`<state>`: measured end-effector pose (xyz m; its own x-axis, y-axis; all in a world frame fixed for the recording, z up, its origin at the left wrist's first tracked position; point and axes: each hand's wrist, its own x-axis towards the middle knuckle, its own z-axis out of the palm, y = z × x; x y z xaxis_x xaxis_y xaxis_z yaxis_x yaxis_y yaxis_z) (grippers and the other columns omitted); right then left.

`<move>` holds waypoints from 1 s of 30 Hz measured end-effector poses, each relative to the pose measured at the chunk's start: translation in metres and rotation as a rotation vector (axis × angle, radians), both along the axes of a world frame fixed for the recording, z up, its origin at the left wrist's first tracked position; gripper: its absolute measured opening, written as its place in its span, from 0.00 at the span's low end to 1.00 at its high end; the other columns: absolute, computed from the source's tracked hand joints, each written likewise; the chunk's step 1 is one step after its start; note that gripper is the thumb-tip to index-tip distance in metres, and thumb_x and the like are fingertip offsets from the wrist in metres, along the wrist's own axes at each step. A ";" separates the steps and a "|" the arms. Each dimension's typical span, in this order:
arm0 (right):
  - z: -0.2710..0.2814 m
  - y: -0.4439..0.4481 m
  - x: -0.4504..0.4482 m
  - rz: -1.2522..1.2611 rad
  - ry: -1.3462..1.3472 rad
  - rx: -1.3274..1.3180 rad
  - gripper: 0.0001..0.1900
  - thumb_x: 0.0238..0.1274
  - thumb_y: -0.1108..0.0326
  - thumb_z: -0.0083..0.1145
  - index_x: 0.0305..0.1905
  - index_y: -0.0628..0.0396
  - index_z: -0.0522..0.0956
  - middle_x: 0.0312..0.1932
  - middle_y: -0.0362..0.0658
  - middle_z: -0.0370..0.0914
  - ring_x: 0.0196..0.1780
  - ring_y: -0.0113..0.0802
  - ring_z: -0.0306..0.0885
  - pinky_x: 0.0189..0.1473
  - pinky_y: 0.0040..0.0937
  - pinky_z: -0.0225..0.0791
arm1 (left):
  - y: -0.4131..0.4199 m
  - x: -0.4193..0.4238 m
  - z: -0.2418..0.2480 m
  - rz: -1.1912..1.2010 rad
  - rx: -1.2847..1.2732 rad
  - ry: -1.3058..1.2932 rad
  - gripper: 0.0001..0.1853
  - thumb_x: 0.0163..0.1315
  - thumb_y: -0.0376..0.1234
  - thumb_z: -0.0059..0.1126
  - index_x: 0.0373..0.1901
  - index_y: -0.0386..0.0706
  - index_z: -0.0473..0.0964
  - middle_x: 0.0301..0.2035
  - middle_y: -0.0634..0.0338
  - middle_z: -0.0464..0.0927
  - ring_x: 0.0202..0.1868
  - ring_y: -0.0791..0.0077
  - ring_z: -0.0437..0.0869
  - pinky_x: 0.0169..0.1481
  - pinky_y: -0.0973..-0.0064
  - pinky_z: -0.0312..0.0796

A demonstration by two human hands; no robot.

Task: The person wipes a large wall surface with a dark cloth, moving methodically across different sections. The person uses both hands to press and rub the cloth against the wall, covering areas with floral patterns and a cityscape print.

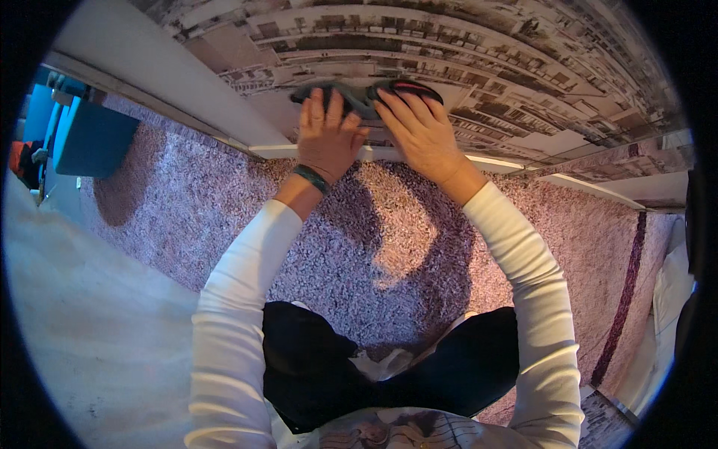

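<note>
A dark grey and black cloth (364, 100) with a reddish streak at its right end is held against a panel printed with a sepia city photograph (387, 42). My left hand (328, 132) covers the cloth's left part, fingers stretched over it and thumb towards the middle. On its right part lies my right hand (420, 132), its fingers bent over the edge near the streak. The hands are a short way apart, with cloth showing between them. My fingertips and the underside of the cloth are partly hidden. A dark band (312, 178) circles my left wrist.
A pale strip (275, 151) runs along the panel's foot, above a shaggy pinkish-purple rug (348, 264). A white upright board (168, 67) stands at left, with a blue object (95, 137) beyond it. White fabric (101, 331) lies lower left. Another panel (634, 163) angles off at right.
</note>
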<state>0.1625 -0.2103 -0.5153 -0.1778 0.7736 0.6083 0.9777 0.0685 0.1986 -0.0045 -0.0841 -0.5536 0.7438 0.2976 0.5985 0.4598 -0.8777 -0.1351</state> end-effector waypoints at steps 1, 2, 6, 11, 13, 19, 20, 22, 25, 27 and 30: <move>-0.006 -0.008 0.005 -0.014 -0.024 -0.047 0.27 0.55 0.63 0.58 0.62 0.51 0.74 0.67 0.38 0.69 0.64 0.36 0.67 0.66 0.40 0.56 | -0.004 0.001 -0.012 -0.022 -0.020 0.032 0.20 0.61 0.48 0.60 0.49 0.48 0.77 0.63 0.45 0.65 0.69 0.38 0.58 0.70 0.43 0.54; -0.010 -0.016 0.010 -0.028 -0.048 -0.094 0.27 0.55 0.64 0.57 0.62 0.51 0.74 0.67 0.38 0.69 0.63 0.37 0.67 0.66 0.40 0.56 | -0.007 0.003 -0.024 -0.070 -0.077 0.025 0.22 0.63 0.48 0.58 0.55 0.51 0.75 0.66 0.50 0.64 0.70 0.42 0.56 0.72 0.45 0.52; -0.003 -0.041 0.034 -0.154 0.000 0.018 0.29 0.52 0.66 0.60 0.63 0.52 0.73 0.66 0.42 0.69 0.63 0.40 0.67 0.67 0.43 0.54 | -0.028 0.030 -0.004 -0.193 -0.090 -0.057 0.26 0.57 0.49 0.65 0.55 0.48 0.76 0.62 0.46 0.67 0.68 0.40 0.61 0.70 0.45 0.54; 0.030 -0.034 0.025 -0.189 0.110 0.177 0.32 0.48 0.65 0.64 0.64 0.50 0.73 0.68 0.44 0.65 0.66 0.47 0.62 0.67 0.47 0.53 | -0.021 0.040 0.031 -0.109 0.027 -0.186 0.27 0.55 0.48 0.67 0.55 0.51 0.76 0.63 0.48 0.68 0.69 0.43 0.61 0.70 0.45 0.56; 0.029 -0.023 0.015 -0.145 0.083 0.107 0.30 0.49 0.64 0.63 0.61 0.51 0.74 0.68 0.42 0.67 0.65 0.43 0.65 0.65 0.45 0.56 | -0.014 0.030 0.034 -0.040 0.043 -0.147 0.28 0.54 0.48 0.66 0.57 0.54 0.75 0.63 0.53 0.69 0.69 0.48 0.61 0.69 0.46 0.56; -0.012 -0.022 0.017 -0.005 0.016 -0.029 0.25 0.54 0.66 0.54 0.60 0.54 0.75 0.66 0.40 0.70 0.65 0.36 0.67 0.65 0.37 0.58 | -0.014 0.009 -0.012 -0.094 -0.008 0.046 0.28 0.59 0.46 0.64 0.57 0.44 0.69 0.59 0.42 0.69 0.65 0.34 0.63 0.67 0.41 0.56; -0.016 -0.031 0.022 -0.023 -0.001 -0.063 0.25 0.55 0.67 0.53 0.60 0.54 0.75 0.66 0.40 0.70 0.65 0.35 0.67 0.65 0.37 0.58 | -0.018 0.012 -0.022 -0.126 -0.011 0.048 0.28 0.59 0.46 0.63 0.58 0.45 0.68 0.59 0.43 0.69 0.65 0.34 0.63 0.67 0.41 0.56; -0.023 -0.049 0.036 -0.066 0.000 -0.096 0.25 0.54 0.67 0.54 0.61 0.54 0.74 0.66 0.40 0.70 0.65 0.36 0.67 0.66 0.38 0.57 | -0.030 0.026 -0.028 -0.202 -0.039 0.008 0.29 0.59 0.47 0.64 0.59 0.46 0.70 0.60 0.45 0.68 0.66 0.37 0.63 0.68 0.42 0.55; -0.021 -0.075 0.060 -0.194 0.044 -0.013 0.28 0.51 0.67 0.58 0.62 0.52 0.74 0.66 0.42 0.69 0.65 0.40 0.66 0.66 0.42 0.56 | -0.054 0.062 -0.012 -0.261 -0.161 0.051 0.28 0.57 0.47 0.65 0.58 0.47 0.73 0.62 0.47 0.68 0.66 0.41 0.63 0.69 0.44 0.56; -0.005 -0.088 0.072 -0.260 0.092 0.060 0.33 0.46 0.67 0.64 0.63 0.53 0.73 0.67 0.47 0.66 0.64 0.49 0.64 0.66 0.49 0.55 | -0.061 0.077 0.003 -0.299 -0.117 -0.057 0.27 0.57 0.47 0.66 0.56 0.47 0.76 0.63 0.48 0.67 0.67 0.44 0.64 0.68 0.45 0.57; 0.014 -0.082 0.070 -0.260 0.142 0.220 0.33 0.46 0.67 0.64 0.63 0.52 0.72 0.67 0.47 0.65 0.65 0.50 0.63 0.66 0.50 0.55 | -0.065 0.092 0.026 -0.258 -0.032 -0.134 0.27 0.57 0.48 0.65 0.56 0.47 0.76 0.63 0.47 0.67 0.67 0.43 0.64 0.67 0.45 0.58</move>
<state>0.2325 -0.2925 -0.5009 0.1059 0.6296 0.7697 0.9757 -0.2150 0.0416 0.0875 -0.1493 -0.5279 0.7121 0.1291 0.6901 0.2323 -0.9709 -0.0581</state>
